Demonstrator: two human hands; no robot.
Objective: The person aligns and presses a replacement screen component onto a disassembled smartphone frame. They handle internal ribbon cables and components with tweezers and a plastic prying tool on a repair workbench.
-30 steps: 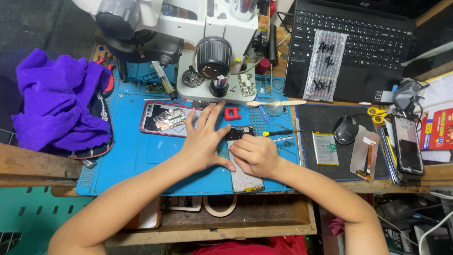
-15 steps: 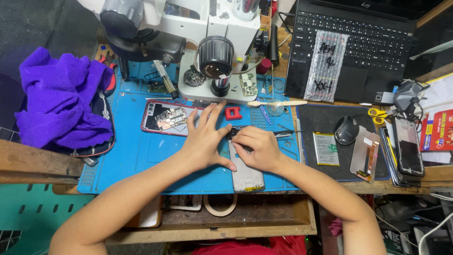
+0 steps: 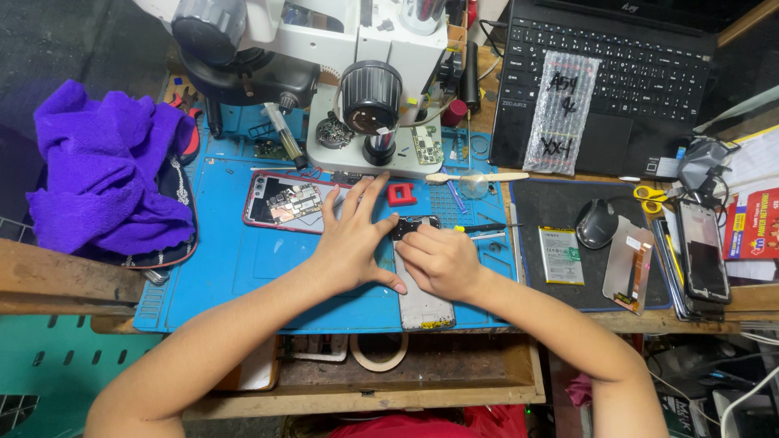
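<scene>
Opened phone (image 3: 422,304), camera end dark: left hand (image 3: 355,243) flat on it, right hand (image 3: 438,258) pinching top.

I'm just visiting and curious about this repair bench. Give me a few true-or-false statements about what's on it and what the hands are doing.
1. Both hands rest on an opened phone on the blue mat. True.
2. The purple cloth lies right of the laptop. False: it lies at the far left.
3. A computer mouse sits on the black pad. True.
4. The left hand holds scissors. False: its fingers are spread flat; the yellow-handled scissors lie by the mouse.
</scene>
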